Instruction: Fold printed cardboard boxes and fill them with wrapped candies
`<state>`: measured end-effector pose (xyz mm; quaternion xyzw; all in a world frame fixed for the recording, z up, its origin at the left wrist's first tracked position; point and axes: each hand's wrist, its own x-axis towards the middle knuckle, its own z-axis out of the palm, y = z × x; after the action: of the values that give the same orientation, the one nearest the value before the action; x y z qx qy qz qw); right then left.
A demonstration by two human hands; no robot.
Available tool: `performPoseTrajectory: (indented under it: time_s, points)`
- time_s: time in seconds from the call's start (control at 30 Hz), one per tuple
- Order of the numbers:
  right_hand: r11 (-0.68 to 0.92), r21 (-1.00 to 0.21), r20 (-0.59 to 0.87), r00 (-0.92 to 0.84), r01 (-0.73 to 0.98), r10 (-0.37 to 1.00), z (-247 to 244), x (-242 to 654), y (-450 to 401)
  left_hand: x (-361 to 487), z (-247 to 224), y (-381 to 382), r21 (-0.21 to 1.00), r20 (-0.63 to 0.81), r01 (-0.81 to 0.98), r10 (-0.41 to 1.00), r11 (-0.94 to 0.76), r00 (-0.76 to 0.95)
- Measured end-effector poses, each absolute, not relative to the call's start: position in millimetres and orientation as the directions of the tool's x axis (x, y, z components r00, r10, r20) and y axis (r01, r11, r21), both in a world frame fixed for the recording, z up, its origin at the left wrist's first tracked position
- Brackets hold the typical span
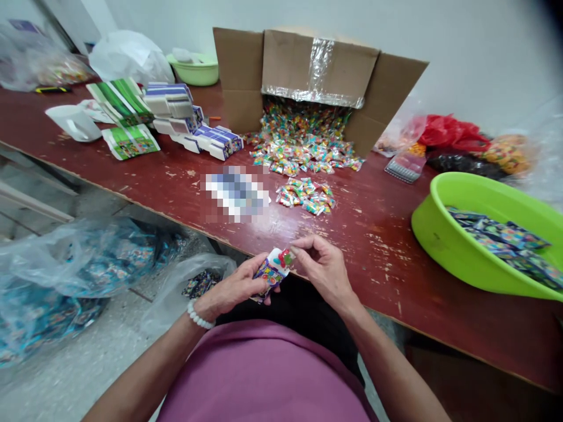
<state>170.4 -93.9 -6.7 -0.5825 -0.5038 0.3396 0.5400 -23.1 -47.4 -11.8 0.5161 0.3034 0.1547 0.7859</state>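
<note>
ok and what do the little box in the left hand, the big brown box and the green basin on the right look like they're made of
Little box in the left hand: probably thin printed card, given its flat, stiff-looking white flap.
Big brown box: looks like cardboard, matt, with stiff creased flaps and shiny tape.
Green basin: likely plastic, smooth and evenly coloured.

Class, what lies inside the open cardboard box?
Inside the box, clear packets of colourful sweets show, spilling onto the red table; the taped flap covers whatever lies deeper.
</note>
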Motion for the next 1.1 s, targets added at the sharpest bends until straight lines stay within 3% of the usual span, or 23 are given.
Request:
performPoseTrajectory:
  time_s: [0.13, 0.3, 0.47, 0.53, 0.6, 0.67, 0.73, 0.8, 1.0, 1.1]
  points:
    - [0.140, -0.952, 0.156, 0.036, 0.271, 0.987, -4.4, 162.0, -99.8, -17.2, -13.9, -48.1, 0.858, -0.328, -0.062, 0.638, 0.509, 0.697]
    - [0.049, -0.999, 0.045, 0.284, -0.010, 0.958, -10.2, 161.3, -97.4, -12.4, -16.3, -48.8, 0.786, -0.434, -0.114, 0.675, 0.607, 0.597]
    - [-0.158, -0.951, -0.150, -0.048, -0.266, 0.987, -21.7, 154.9, -93.5, -8.1, -17.4, -57.2, 0.832, -0.363, -0.147, 0.725, 0.535, 0.584]
    - [-0.132, -0.947, -0.132, -0.021, -0.293, 0.991, -23.8, 148.8, -92.8, -6.5, -18.0, -58.9, 0.838, -0.356, -0.156, 0.742, 0.522, 0.568]
    - [-0.010, -0.977, -0.036, 0.117, -0.212, 0.993, -23.9, 144.3, -92.7, -5.7, -18.3, -57.8, 0.802, -0.379, -0.177, 0.714, 0.571, 0.589]
    - [0.149, -0.989, 0.147, 0.211, 0.010, 0.966, -22.6, 143.1, -93.2, -5.8, -17.9, -54.4, 0.714, -0.411, -0.200, 0.633, 0.671, 0.656]
    - [0.273, -0.927, 0.322, 0.171, 0.259, 0.931, -20.8, 144.9, -94.3, -6.4, -16.7, -50.7, 0.617, -0.426, -0.221, 0.557, 0.755, 0.713]
    - [0.323, -0.876, 0.375, 0.085, 0.359, 0.923, -19.5, 147.5, -95.3, -6.7, -15.4, -48.3, 0.568, -0.426, -0.264, 0.553, 0.779, 0.716]
    - [0.059, -0.998, 0.059, 0.076, 0.000, 0.995, -18.6, 146.5, -93.3, -3.1, -17.1, -52.2, 0.673, -0.419, -0.268, 0.654, 0.689, 0.630]
    - [0.014, -0.997, 0.010, 0.049, -0.074, 0.999, -17.0, 146.2, -90.1, -1.9, -19.1, -54.2, 0.731, -0.437, -0.200, 0.673, 0.652, 0.597]
